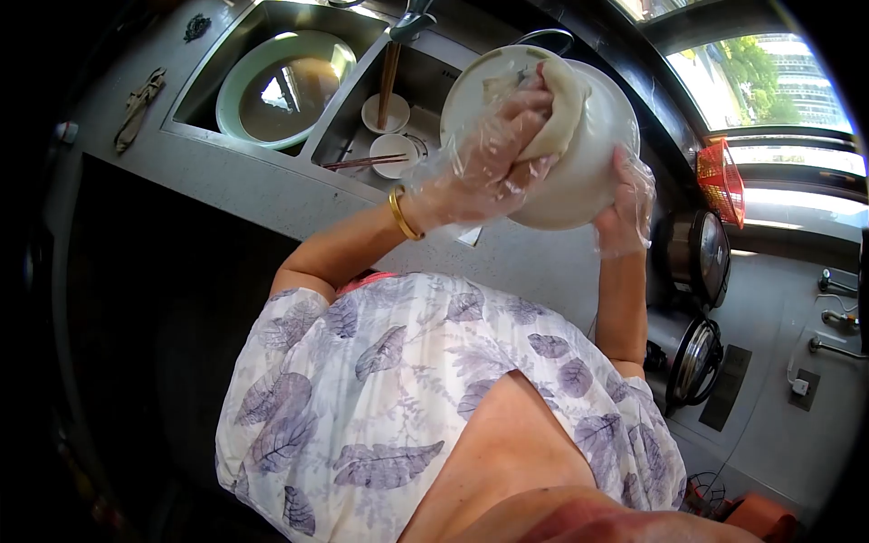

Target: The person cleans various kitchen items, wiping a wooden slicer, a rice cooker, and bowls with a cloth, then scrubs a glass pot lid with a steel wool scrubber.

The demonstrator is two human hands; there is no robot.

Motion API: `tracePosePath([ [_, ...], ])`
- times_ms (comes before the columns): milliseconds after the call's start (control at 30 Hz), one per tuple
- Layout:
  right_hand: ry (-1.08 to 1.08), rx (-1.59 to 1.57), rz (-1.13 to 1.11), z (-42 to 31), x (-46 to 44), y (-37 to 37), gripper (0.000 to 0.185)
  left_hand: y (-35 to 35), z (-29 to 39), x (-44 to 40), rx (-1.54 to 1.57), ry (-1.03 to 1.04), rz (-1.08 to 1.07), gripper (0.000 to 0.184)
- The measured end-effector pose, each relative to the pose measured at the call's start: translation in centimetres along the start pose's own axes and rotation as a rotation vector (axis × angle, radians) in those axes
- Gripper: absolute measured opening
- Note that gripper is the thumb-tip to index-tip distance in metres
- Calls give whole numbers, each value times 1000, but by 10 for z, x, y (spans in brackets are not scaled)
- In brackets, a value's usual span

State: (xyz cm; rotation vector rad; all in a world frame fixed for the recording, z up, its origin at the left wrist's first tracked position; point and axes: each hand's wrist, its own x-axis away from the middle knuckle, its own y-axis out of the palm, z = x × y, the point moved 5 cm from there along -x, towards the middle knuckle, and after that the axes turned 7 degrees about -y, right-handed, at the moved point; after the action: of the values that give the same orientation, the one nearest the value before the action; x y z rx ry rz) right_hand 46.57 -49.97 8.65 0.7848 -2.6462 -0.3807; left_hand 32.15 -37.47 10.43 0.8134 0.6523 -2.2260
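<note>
The left hand (509,149) is clenching a cloth (565,113) over a plate (608,109); the right hand (627,190) is pinching its four-o'clock rim (slick gloves (453,179) could be inviting slips).

You wear a short-sleeved, V-necked white top (398,398) with a purple-grey leaf print, clear plastic gloves (638,204), and a gold bangle (398,214) on your left wrist.

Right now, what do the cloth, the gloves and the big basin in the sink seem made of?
Cloth: probably soft fabric, matte, since it folds limply; fibre unclear. Gloves: thin clear plastic, glossy and crinkled, with skin showing through. Basin: perhaps plastic, pale green and smooth with a soft sheen, though enamel is possible.
</note>
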Motion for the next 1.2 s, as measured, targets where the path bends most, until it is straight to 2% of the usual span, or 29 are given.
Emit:
tracePosePath([
  [67, -5, 22, -87, 0, 4, 2, 38, 0, -21, -13, 0, -16, 111, 29],
  [100, -9, 28, -58, 2, 5, -1, 37, -3, -38, -18, -12, -57, 122, 30],
  [200, -44, 40, 25, 3, 4, -6, 37, -16, -65, -19, 94, -316, 142, 32],
  [233, -67, 41, 52, 1, 5, -6, 37, -15, -89, -9, 142, -458, 120, 32],
  [300, -83, 28, 71, 0, 5, -10, 37, -7, -110, 23, 173, -607, 96, 31],
  [367, -85, 6, 37, -1, 0, -16, 37, -7, -81, 53, 139, -605, 109, 29],
  [467, -105, -23, 33, 1, -2, -18, 36, 1, -6, 52, -20, -207, 91, 25],
  [533, -44, 29, 26, 5, -2, -18, 36, 6, -3, 38, -36, -85, 89, 26],
  [633, -4, 53, -42, 11, 3, -10, 34, 0, -14, 9, 3, -86, 132, 26],
  [667, 3, 51, -67, 13, 7, -8, 34, -1, -24, 2, 31, -120, 149, 26],
  [700, -16, 68, -51, 14, 9, -11, 33, 1, -51, -4, 245, -250, 141, 24],
  [767, -65, 95, -24, 15, 8, -12, 33, 2, -76, -1, 371, -497, 135, 23],
  [867, -90, 67, 36, 7, 7, -10, 30, -16, -75, 27, 95, -849, 123, 21],
  [967, -65, -37, 101, 14, -2, -25, 33, 10, -78, 79, 80, -705, 182, 21],
  [1067, -96, -41, 81, 23, -19, -46, 35, 22, -38, 99, -268, -153, 168, 22],
  [1133, -85, 40, 124, 31, -21, -43, 34, 25, -25, 90, -24, -209, 273, 20],
  [1200, -75, 116, 163, 38, -22, -34, 34, 24, -23, 64, 49, -245, 243, 20],
])
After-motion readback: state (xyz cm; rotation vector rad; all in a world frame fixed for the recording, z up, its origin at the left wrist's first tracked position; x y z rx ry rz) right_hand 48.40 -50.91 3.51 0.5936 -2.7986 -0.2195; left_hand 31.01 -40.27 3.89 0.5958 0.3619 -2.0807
